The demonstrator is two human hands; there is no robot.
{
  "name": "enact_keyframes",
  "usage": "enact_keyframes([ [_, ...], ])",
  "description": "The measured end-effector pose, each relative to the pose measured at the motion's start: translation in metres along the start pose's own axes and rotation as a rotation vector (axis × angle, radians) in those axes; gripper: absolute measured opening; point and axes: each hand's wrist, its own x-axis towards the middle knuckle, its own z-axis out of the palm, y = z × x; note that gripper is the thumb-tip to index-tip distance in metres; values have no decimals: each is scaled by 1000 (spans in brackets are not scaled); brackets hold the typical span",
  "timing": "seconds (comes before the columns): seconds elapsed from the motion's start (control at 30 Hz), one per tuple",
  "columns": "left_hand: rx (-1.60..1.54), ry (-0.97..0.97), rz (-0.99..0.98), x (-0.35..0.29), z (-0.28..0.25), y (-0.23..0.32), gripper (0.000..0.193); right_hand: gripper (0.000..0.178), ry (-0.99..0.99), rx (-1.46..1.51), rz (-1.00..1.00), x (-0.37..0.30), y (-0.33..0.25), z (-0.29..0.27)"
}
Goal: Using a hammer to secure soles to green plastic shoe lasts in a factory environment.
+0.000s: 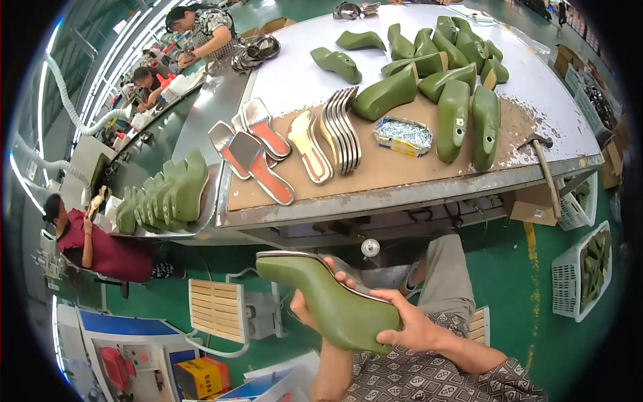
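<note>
Both hands are on the green last (328,295), held over the lap in front of the near edge of the bench (388,175)! The left hand (303,309) grips it from underneath, fingers wrapping up over the far side; the right hand (418,328) clasps the broad right end, thumb pressed on the near face. A thin insole (287,254) lies along the upper side of the last, its dark edge showing. Up on the bench, left to right: red-and-grey insoles (271,191) overlapping, a yellowish insole (311,149), a neat row of curved insoles (343,130), then a box of tacks (404,136), full of silvery bits. Just right of that, two upright lasts (453,120) stand side by side, with a jumble of lasts (429,50) at the far side. Look right: the hammer (548,171) hangs its handle over the near edge! At far right, a white basket (566,285) holds more green lasts.
</note>
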Motion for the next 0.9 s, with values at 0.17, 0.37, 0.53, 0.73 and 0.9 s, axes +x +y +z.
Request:
enact_keyframes([
  [0.17,362,-312,259,43,20,-1,59,71,29,-228,-333,19,-20,-24],
  [0.37,533,43,616,88,35,23,41,60,164,-727,-785,98,-39,-80],
  [0.53,425,202,635,69,-14,41,36,59,44,-856,-753,116,-33,-70],
  [0.73,924,442,589,53,-30,65,48,56,60,-864,-797,120,-14,-74],
  [0.9,2032,-136,508,114,55,54,33,44,131,-896,-781,118,-9,-64],
])
